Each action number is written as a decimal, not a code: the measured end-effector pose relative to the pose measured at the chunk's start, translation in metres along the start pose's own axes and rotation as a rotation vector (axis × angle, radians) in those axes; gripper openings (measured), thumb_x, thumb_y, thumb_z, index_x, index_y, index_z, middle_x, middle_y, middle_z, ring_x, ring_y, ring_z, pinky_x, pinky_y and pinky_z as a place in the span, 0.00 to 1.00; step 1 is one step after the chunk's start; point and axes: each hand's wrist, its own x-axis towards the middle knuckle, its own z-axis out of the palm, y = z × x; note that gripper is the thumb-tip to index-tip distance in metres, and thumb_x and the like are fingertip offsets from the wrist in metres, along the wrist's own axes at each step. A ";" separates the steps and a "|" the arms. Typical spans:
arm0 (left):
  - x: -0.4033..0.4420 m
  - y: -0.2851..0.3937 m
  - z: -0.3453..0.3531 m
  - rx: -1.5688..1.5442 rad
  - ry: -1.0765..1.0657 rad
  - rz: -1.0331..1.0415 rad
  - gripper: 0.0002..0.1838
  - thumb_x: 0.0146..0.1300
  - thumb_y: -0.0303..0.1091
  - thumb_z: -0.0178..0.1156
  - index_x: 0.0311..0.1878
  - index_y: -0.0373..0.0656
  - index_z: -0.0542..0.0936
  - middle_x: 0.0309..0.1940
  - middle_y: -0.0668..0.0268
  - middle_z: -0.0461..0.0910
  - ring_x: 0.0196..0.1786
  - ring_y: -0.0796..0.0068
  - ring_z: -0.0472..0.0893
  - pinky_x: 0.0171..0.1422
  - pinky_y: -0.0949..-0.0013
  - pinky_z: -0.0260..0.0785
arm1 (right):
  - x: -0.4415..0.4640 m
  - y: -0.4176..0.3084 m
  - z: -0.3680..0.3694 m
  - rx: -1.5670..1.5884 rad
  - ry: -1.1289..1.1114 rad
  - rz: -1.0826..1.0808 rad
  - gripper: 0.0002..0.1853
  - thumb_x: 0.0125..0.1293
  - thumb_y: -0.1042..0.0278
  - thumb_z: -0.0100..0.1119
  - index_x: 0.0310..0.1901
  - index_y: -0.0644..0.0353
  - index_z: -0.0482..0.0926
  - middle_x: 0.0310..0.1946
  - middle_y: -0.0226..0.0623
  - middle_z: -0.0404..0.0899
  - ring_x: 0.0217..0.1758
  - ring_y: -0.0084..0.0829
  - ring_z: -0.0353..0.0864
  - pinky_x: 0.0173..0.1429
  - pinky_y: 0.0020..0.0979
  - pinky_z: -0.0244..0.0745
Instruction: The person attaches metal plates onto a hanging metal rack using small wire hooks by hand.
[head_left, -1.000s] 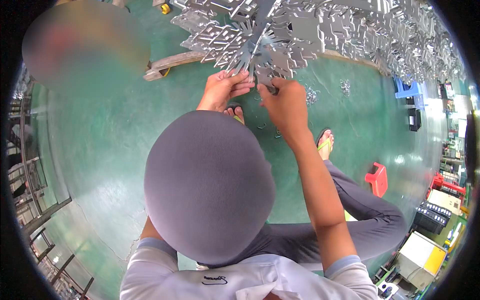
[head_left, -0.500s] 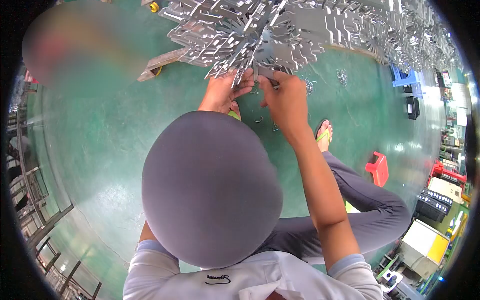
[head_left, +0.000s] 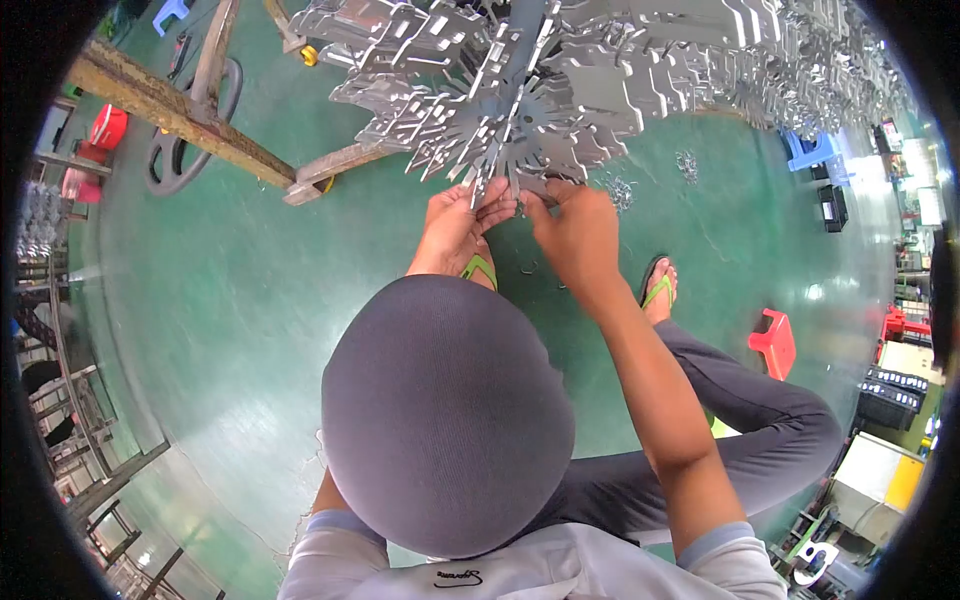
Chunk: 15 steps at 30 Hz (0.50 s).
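A dense cluster of shiny stamped metal parts [head_left: 520,120] fans out in front of me at the top of the head view. At its lower edge my left hand [head_left: 450,228] is closed, fingertips pinching the end of a flat metal part [head_left: 479,188]. Close beside it my right hand [head_left: 582,232] is also closed, thumb and bent forefinger gripping the lower end of another flat metal piece. The fingertips nearly meet, and the exact contact is partly hidden. A large rounded grey fabric shape [head_left: 450,410] covers my left forearm.
More metal parts [head_left: 800,80] extend to the right. Small metal pieces [head_left: 620,193] lie on the green floor [head_left: 240,330]. A rusty frame [head_left: 180,110] with a wheel stands upper left. A red stool [head_left: 773,345] and a blue stool [head_left: 812,152] are to the right.
The view has shifted, so both hands and the metal cluster appear slightly lower. Both hands keep their closed grips at the cluster's lower edge; the fingers have barely moved.
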 end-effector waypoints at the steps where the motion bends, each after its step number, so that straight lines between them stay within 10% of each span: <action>1: 0.000 0.000 0.001 -0.004 -0.001 0.005 0.09 0.71 0.26 0.67 0.49 0.31 0.83 0.44 0.55 0.88 0.46 0.63 0.89 0.54 0.63 0.87 | 0.000 -0.001 0.000 -0.021 0.003 0.002 0.10 0.63 0.61 0.69 0.31 0.60 0.84 0.25 0.51 0.83 0.32 0.58 0.85 0.38 0.55 0.78; 15: 0.001 0.003 0.007 0.023 0.097 0.088 0.09 0.72 0.27 0.65 0.49 0.31 0.82 0.41 0.56 0.88 0.44 0.62 0.89 0.52 0.63 0.86 | 0.002 -0.001 0.021 -0.124 0.058 -0.055 0.13 0.68 0.55 0.64 0.39 0.56 0.84 0.28 0.46 0.86 0.32 0.54 0.87 0.37 0.53 0.80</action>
